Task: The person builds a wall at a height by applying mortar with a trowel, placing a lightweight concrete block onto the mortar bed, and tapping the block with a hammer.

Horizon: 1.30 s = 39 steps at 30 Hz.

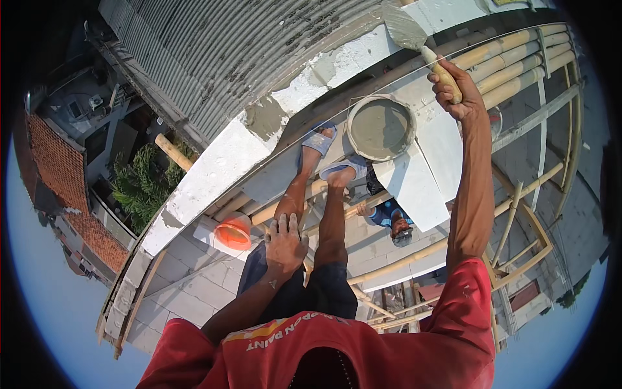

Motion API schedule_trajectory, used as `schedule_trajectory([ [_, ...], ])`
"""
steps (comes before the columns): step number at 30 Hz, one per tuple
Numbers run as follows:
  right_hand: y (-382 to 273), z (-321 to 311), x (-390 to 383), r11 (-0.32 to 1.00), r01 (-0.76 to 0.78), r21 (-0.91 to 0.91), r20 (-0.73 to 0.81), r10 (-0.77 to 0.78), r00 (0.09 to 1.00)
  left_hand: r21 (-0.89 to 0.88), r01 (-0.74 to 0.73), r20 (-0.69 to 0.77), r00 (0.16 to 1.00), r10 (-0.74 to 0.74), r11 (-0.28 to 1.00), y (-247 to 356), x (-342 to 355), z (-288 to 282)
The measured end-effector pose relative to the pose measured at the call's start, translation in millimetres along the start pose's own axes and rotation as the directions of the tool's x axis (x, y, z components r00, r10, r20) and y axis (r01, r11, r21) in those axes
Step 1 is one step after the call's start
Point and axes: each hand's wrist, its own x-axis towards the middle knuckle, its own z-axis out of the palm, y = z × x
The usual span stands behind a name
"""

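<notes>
My right hand (461,97) is closed round the pale wooden handle of a trowel (405,28). The trowel's flat, mortar-smeared blade lies over the top of a white block wall (217,165) at the far side. My left hand (286,245) rests on my left knee, palm down and fingers stretched out, holding nothing. Beyond my feet, a round bucket (350,128) of wet grey mortar (382,126) stands on the boards. Patches of grey mortar (265,118) cling to the wall's top.
I am on a raised bamboo scaffold (518,61) with pale boards (414,178). An orange bucket (233,232) sits at the left. Below the scaffold is another person (392,217) in a cap. A corrugated roof (214,52) lies past the wall; the drop beside it shows plants (142,185).
</notes>
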Motion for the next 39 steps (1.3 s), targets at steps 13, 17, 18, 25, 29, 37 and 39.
schedule_trajectory([
  [13, -52, -33, 118, 0.786, 0.618, 0.038, 0.062, -0.619, 0.783, 0.095, 0.006, 0.001, 1.000, -0.006, 0.995, 16, 6, 2],
  [17, 27, -49, 44, 0.712, 0.700, 0.057, -0.139, -0.689, 0.712, 0.186, -0.008, 0.026, 1.000, 0.004, 0.983, 16, 9, -3],
  [18, 58, -47, 18, 0.738, 0.672, 0.065, -0.256, -0.638, 0.726, 0.208, -0.003, 0.025, 1.000, -0.002, 0.978, 16, 8, -7],
  [25, 270, -49, -93, 0.941, 0.018, -0.337, -0.663, -0.251, 0.705, 0.286, -0.095, -0.003, 0.995, 0.101, 0.953, 2, 18, -9],
  [29, 358, -133, -32, 0.721, -0.237, -0.651, -0.706, -0.460, 0.538, 0.338, -0.131, 0.088, 0.990, 0.108, 0.932, 10, 17, -14],
  [37, 361, -108, 9, 0.941, -0.008, -0.337, -0.730, -0.256, 0.634, 0.411, -0.142, 0.120, 0.988, 0.101, 0.900, 6, 20, -2],
  [39, 382, -92, -22, 0.982, 0.177, -0.061, -0.595, -0.178, 0.784, 0.411, -0.099, 0.094, 0.993, 0.066, 0.906, 1, 16, -6],
])
